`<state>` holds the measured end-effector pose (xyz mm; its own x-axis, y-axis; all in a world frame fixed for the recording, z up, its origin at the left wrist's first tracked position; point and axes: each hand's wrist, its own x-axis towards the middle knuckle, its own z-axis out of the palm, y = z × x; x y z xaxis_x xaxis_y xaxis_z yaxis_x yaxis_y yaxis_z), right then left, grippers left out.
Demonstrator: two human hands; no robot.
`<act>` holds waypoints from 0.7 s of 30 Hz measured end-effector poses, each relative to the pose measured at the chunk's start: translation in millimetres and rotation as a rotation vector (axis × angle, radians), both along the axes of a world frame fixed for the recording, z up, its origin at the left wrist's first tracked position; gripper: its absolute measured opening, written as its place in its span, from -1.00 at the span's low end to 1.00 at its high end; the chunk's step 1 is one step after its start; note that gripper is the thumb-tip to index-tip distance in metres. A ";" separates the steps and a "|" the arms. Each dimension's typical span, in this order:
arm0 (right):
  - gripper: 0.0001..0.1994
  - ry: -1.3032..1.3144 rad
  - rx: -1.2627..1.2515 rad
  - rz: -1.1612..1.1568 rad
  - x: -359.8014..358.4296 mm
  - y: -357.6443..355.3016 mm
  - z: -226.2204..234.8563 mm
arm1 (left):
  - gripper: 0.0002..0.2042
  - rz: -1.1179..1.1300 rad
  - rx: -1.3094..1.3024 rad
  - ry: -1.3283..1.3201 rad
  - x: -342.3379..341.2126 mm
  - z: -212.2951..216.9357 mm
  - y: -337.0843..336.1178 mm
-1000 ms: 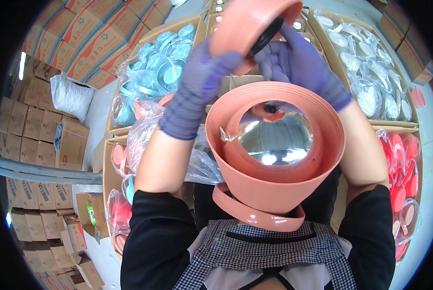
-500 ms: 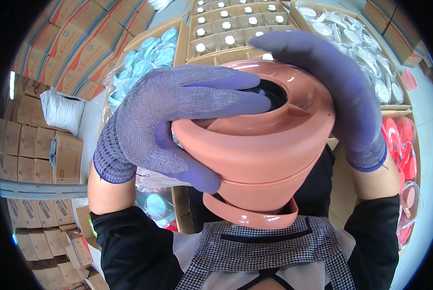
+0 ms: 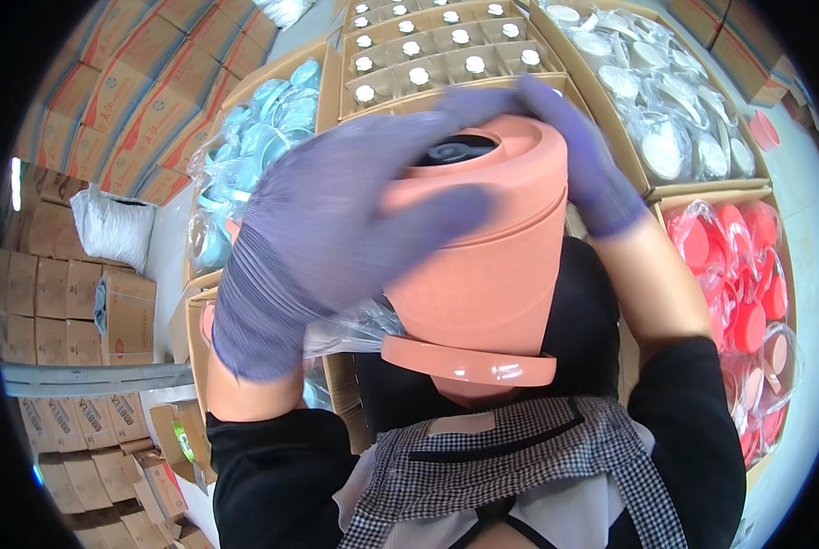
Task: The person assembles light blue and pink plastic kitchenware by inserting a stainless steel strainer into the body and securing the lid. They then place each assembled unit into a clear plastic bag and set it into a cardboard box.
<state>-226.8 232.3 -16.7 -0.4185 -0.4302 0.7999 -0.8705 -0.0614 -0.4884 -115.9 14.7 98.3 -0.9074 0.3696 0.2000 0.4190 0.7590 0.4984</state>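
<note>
A salmon-pink insulated jug [image 3: 487, 284] stands nearly upright in front of my torso. Its wide collar surrounds a round opening with a black part [image 3: 460, 149] inside, and a curved pink band [image 3: 464, 362], likely its handle, juts toward me low down. My gloved left hand [image 3: 336, 197], smeared by motion, wraps the collar's left side, thumb across the front and fingers along the far rim. Round the far right of the collar curls my gloved right hand [image 3: 583, 151]. Both hands are closed on the jug; some fingertips are hidden behind it.
Beyond the jug, a divided carton [image 3: 455, 87] holds several white-capped bottles. Open boxes flank it: bagged light-blue parts [image 3: 267, 128] left, bagged white parts [image 3: 665, 101] right, bagged red parts [image 3: 738, 265] nearer right. Stacked cartons [image 3: 135, 91] and a white sack [image 3: 117, 229] stand left.
The jug has gone lower, farther from view, and its top faces up less. My left fingers have left the opening for the collar. The right hand has moved in against the far side.
</note>
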 end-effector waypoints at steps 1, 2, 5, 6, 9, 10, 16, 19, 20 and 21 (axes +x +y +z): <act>-0.68 0.010 0.031 -0.020 9.3 8.1 6.1 | -0.40 -0.131 0.258 -0.045 -13.2 -15.7 -17.1; -0.67 0.011 0.098 -0.060 14.3 12.7 9.4 | -0.42 0.022 0.453 -0.047 -15.0 -28.5 -25.8; -0.62 0.050 0.186 -0.102 21.3 17.2 19.8 | -0.46 0.179 0.856 0.130 -4.0 -56.5 -31.8; -0.59 0.073 0.196 -0.113 20.1 14.3 20.9 | -0.47 0.200 1.058 0.166 4.4 -64.1 -28.6; -0.54 0.034 0.122 0.013 23.9 7.0 26.4 | -0.50 0.098 0.847 0.234 18.1 -68.9 -30.6; -0.55 -0.041 0.014 0.157 30.0 6.0 30.8 | -0.48 0.208 0.771 0.113 22.5 -72.7 -32.4; -0.62 -0.030 0.242 -0.026 55.7 3.5 57.3 | -0.49 0.016 0.370 0.412 12.4 -70.4 -56.6; -0.62 -0.266 0.121 0.004 66.2 4.6 69.2 | -0.49 0.290 0.293 0.215 14.6 -73.5 -61.4; -0.61 -0.366 0.027 0.026 62.8 4.7 67.9 | -0.50 0.209 0.273 0.243 14.0 -72.1 -62.6; -0.60 -0.460 -0.076 0.049 57.7 1.5 67.5 | -0.51 0.083 0.254 0.335 16.6 -72.2 -61.4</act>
<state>-169.2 233.8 50.8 -0.7178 -0.4054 0.5661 -0.5598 -0.1476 -0.8154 -99.4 -46.7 26.1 -0.8015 0.1991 0.5638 0.5321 0.6676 0.5207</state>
